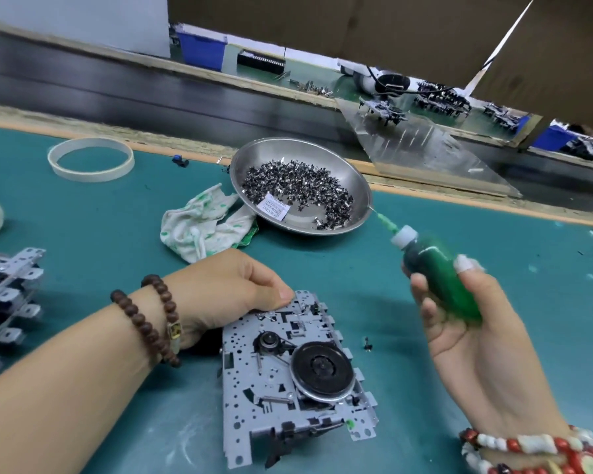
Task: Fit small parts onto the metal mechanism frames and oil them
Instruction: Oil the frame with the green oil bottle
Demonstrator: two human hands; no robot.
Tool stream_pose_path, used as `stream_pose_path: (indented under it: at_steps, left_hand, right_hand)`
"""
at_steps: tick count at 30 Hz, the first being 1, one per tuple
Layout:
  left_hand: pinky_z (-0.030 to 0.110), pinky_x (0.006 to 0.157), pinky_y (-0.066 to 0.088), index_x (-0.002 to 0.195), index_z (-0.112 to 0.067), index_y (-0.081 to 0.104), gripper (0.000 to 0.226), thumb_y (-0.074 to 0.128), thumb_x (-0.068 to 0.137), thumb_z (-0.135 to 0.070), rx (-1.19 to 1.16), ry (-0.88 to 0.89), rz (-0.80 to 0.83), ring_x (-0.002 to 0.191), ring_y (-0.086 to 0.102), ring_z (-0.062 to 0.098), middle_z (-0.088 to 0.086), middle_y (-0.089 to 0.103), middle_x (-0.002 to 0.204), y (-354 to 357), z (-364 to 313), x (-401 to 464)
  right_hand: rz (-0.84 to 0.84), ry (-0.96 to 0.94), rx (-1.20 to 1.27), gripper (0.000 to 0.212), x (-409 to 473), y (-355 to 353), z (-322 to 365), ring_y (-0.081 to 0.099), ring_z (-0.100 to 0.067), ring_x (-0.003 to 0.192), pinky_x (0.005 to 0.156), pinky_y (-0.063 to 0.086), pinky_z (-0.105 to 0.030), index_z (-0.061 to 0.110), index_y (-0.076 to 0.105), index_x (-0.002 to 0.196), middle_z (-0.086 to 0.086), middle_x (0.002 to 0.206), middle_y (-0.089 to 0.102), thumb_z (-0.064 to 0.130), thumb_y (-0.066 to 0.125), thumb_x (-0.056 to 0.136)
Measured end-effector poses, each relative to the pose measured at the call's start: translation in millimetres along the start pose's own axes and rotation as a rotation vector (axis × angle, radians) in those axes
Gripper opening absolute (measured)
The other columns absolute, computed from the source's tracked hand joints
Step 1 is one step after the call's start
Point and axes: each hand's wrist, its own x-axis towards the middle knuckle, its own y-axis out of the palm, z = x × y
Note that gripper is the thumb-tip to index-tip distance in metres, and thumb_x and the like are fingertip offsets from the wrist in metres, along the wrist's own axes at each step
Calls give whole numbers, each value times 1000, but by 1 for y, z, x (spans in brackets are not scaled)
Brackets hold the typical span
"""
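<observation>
Now we see the left hand [226, 289], fingers curled, pinching the far corner of a perforated grey metal frame [288, 374] lying flat on the green mat [83, 241], a round black flywheel on it. Our right hand [473, 323] wraps a translucent green oil bottle [439, 271], its needle tip pointing at the shiny steel bowl [302, 186] heaped with small dark parts [298, 186]. More frames [7, 295] sit stacked at left; a crumpled cloth [202, 224] touches the bowl.

Factory assembly bench: green work mat [322, 261], conveyor belt [117, 90], steel dish of small parts [298, 186].
</observation>
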Motion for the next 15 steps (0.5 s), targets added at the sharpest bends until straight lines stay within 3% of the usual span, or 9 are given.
stream_pose_path:
  at_steps: [4, 6, 8, 10, 12, 15]
  left_hand:
    - [21, 58, 52, 66, -15, 74, 19, 65, 83, -13, 1, 25, -3, 62, 66, 11, 6, 73, 76, 2, -1, -3]
    - [20, 59, 50, 64, -16, 74, 21, 65, 82, -13, 4, 42, -22, 63, 65, 8, 2, 73, 75, 3, -3, -5]
    - [20, 60, 51, 66, -16, 75, 21, 64, 83, -13, -2, 39, -12, 65, 66, 9, 4, 74, 77, 4, -5, -9]
    - [21, 60, 52, 69, -15, 76, 20, 62, 84, -13, -13, 44, 3, 67, 67, 11, 7, 74, 81, 3, -9, -13]
    - [19, 59, 50, 69, -13, 75, 21, 61, 85, -12, -6, 77, -20, 66, 67, 10, 7, 74, 80, 1, -16, -15]
    - [22, 66, 50, 72, -14, 74, 18, 62, 85, -13, 43, 139, -70, 70, 68, 10, 3, 74, 80, -1, -34, -16]
  right_hand:
    - [11, 231, 17, 39, 1, -1, -1, 51, -8, 46, 37, 43, -15, 5, 63, 98, -10, 63, 60, 38, 50, 82]
    - [101, 285, 51, 39, 2, -3, -2, 51, -9, 51, 40, 44, -17, 6, 67, 98, -10, 70, 62, 36, 55, 76]
    - [241, 230, 20, 31, 2, -7, 0, 61, -11, 67, 53, 50, -19, 10, 74, 94, -10, 90, 70, 25, 64, 69]
    - [339, 97, -136, 36, 4, -12, 3, 65, -9, 85, 67, 52, -18, 5, 70, 103, -4, 102, 71, 7, 70, 67]
    - [302, -42, -373, 38, 8, -20, 3, 64, -4, 95, 75, 48, -12, 8, 61, 110, 5, 104, 70, 5, 65, 72]
    - [241, -128, -657, 40, 14, -29, -4, 61, 4, 95, 77, 44, -8, 20, 52, 105, 11, 103, 64, -8, 64, 79]
